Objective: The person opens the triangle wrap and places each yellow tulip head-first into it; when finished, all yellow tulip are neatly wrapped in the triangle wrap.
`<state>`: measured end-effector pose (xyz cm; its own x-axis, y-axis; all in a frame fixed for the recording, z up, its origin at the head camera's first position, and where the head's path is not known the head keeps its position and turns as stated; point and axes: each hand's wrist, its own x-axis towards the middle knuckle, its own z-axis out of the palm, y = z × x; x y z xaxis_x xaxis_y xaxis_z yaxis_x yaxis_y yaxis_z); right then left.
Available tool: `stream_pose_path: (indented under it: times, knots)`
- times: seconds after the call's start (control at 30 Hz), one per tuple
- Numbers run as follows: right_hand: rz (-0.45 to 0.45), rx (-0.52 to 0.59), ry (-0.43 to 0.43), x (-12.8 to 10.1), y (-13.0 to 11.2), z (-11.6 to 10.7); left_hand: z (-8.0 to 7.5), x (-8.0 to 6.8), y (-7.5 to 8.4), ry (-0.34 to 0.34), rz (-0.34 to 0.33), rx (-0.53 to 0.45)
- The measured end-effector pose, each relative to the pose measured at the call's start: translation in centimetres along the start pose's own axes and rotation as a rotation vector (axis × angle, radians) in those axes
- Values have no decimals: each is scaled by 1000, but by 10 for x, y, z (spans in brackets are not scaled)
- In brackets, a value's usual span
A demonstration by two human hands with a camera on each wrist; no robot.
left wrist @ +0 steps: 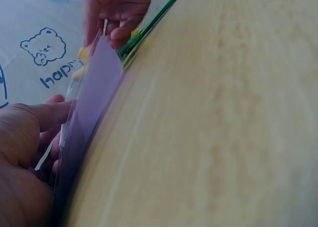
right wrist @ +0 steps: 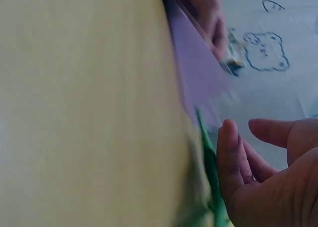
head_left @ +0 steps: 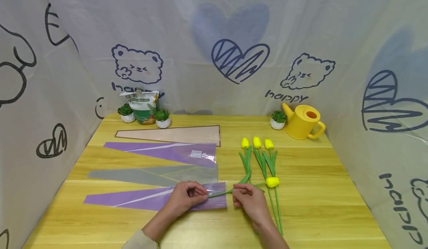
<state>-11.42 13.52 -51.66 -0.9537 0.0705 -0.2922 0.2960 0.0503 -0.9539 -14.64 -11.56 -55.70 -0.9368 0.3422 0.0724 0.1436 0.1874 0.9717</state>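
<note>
My left hand [head_left: 187,197] pinches the lower stem of a yellow tulip [head_left: 272,182] over the front purple flower sleeve [head_left: 147,200]. The tulip's stem runs rightward, and its head lies across the stems of the other tulips. My right hand [head_left: 249,200] is beside the tulip's leaves [head_left: 245,178], overlapping the stem in the head view. In the right wrist view, the thumb and fingers of the right hand [right wrist: 258,172] stand apart, with no stem between them. Close to it, the green leaf [right wrist: 210,162] shows alongside the blurred purple sleeve [right wrist: 196,68].
Three more yellow tulips [head_left: 256,142] lie at the right. Behind the front sleeve are a grey sleeve [head_left: 123,174], another purple sleeve [head_left: 160,150] and a pale pink sleeve [head_left: 187,133]. A bag [head_left: 143,109], small potted plants [head_left: 162,119] and a yellow watering can [head_left: 301,122] line the back.
</note>
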Motion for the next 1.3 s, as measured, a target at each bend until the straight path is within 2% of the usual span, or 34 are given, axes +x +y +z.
stream_pose_path:
  times: [0.17, 0.3, 0.5, 0.6, 0.77, 0.9, 1.3]
  knots:
    - [-48, -107, 61, 2, -18, -36, 1, 0, 0, 0, 2, 1]
    - [-129, -249, 71, 8, -30, -69, 1, 0, 0, 5, 2, -6]
    - [-298, -507, 24, 25, -36, -106, -1, 0, -1, 3, 3, -3]
    - [-347, -594, -30, 35, -33, -117, -1, 0, -2, 0, 5, 2]
    - [-414, -704, -137, 48, -24, -126, -1, 1, -3, -6, -1, 1]
    - [-454, -785, -190, 56, -17, -128, 0, 1, -5, -13, -2, -7]
    - [-446, -849, -200, 63, -7, -123, 0, 0, -4, -7, -2, 5]
